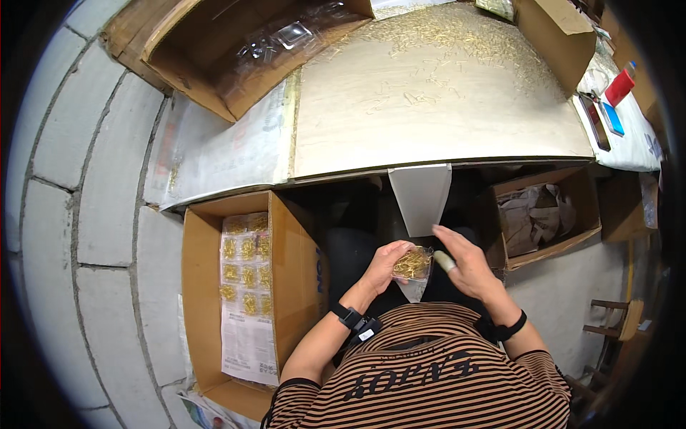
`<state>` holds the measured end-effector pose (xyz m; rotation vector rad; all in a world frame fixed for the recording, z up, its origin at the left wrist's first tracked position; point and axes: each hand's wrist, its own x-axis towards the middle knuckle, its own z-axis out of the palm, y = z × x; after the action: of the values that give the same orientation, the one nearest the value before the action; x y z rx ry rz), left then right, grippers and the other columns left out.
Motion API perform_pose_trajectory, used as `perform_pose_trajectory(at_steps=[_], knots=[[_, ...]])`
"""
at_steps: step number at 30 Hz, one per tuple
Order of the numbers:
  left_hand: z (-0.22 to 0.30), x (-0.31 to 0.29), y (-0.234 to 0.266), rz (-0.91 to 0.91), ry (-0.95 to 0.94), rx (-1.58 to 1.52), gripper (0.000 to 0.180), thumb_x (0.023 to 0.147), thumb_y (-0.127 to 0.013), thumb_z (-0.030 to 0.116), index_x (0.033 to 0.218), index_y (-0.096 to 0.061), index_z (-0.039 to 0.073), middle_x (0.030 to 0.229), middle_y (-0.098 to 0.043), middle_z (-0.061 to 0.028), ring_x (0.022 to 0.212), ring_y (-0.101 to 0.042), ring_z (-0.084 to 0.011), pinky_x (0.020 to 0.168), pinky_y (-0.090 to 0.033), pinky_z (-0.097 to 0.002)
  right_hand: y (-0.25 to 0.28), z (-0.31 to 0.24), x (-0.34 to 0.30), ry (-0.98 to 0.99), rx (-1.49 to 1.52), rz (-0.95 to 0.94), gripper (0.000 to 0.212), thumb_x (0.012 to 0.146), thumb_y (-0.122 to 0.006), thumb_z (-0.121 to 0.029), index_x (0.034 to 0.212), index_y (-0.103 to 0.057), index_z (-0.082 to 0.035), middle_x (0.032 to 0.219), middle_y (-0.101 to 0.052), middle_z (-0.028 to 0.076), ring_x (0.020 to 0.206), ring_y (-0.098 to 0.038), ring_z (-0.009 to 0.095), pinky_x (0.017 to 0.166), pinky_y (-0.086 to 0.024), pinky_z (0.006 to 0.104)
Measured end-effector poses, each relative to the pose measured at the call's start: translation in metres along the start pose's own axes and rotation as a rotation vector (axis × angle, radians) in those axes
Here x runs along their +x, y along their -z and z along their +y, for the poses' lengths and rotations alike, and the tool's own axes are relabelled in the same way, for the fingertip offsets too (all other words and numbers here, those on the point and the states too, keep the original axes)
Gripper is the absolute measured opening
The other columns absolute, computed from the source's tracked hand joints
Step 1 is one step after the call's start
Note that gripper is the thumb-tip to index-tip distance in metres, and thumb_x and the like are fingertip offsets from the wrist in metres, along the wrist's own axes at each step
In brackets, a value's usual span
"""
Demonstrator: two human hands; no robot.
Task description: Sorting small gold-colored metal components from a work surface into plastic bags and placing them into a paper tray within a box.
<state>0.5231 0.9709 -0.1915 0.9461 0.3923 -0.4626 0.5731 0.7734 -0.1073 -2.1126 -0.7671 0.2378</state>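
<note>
My left hand is closed around the side of a small clear plastic box filled with thin gold-coloured metal pieces, too small to name. My right hand is beside the box's right side, fingers stretched out and pointing up and left, with nothing in it. A pale cover wraps its thumb. Below the box shows the lower tip of a white chute, which slopes down from the table edge toward my lap. On the pale tabletop many similar gold pieces lie scattered, thickest toward the far side.
To my left, a cardboard carton contains several filled clear boxes on paper. Another carton at the far left holds empty clear boxes. A carton with crumpled paper sits at right. Scissors, a phone and a red object lie far right.
</note>
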Motion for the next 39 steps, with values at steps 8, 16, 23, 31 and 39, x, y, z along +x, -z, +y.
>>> perform_pose_trajectory(at_steps=[8,16,23,31,39], knots=[[0.028,-0.011,-0.019,0.201,-0.299,-0.179,0.032,0.100,-0.039,0.028,0.105,-0.058,0.003,0.094,-0.063,-0.0056,0.084,-0.062,-0.0120,0.074,-0.052,-0.0270,-0.032,-0.024,0.017,0.350,-0.343,-0.018,0.053,0.079,-0.065,-0.015,0.125,-0.048,0.004,0.132,-0.047,0.019,0.126,-0.043,0.033,0.105,-0.034,0.0455],[0.038,-0.014,-0.039,0.167,-0.407,-0.168,0.040,0.101,-0.034,0.030,0.104,-0.058,-0.001,0.097,-0.064,-0.0105,0.089,-0.062,-0.0153,0.080,-0.051,-0.0281,-0.032,-0.041,0.025,0.379,-0.199,-0.002,0.050,0.076,-0.064,-0.007,0.123,-0.050,0.003,0.132,-0.048,0.019,0.126,-0.044,0.034,0.104,-0.036,0.0441],[0.040,-0.024,-0.028,0.164,-0.338,-0.138,0.027,0.097,-0.043,0.021,0.111,-0.055,0.001,0.096,-0.064,-0.0101,0.073,-0.065,-0.0151,0.052,-0.057,-0.0273,-0.002,-0.025,0.028,0.222,0.014,0.265,0.035,0.077,-0.060,0.006,0.112,-0.058,0.001,0.118,-0.059,0.018,0.112,-0.057,0.033,0.093,-0.047,0.0381],[0.039,-0.028,-0.037,0.136,-0.307,-0.164,0.024,0.096,-0.045,0.014,0.113,-0.055,0.000,0.096,-0.063,-0.0077,0.076,-0.065,-0.0135,0.056,-0.057,-0.0259,-0.018,-0.023,0.031,0.248,-0.240,-0.013,0.056,0.076,-0.057,0.000,0.131,-0.047,-0.004,0.138,-0.044,0.013,0.135,-0.031,0.033,0.107,-0.028,0.0513],[0.027,-0.019,-0.036,0.152,-0.463,-0.315,0.025,0.098,-0.040,0.015,0.112,-0.055,0.000,0.107,-0.060,-0.0070,0.097,-0.059,-0.0134,0.085,-0.048,-0.0272,-0.030,-0.035,0.029,0.299,-0.405,-0.012,0.058,0.081,-0.060,-0.024,0.132,-0.044,-0.001,0.138,-0.044,0.012,0.134,-0.035,0.030,0.108,-0.021,0.0530]])
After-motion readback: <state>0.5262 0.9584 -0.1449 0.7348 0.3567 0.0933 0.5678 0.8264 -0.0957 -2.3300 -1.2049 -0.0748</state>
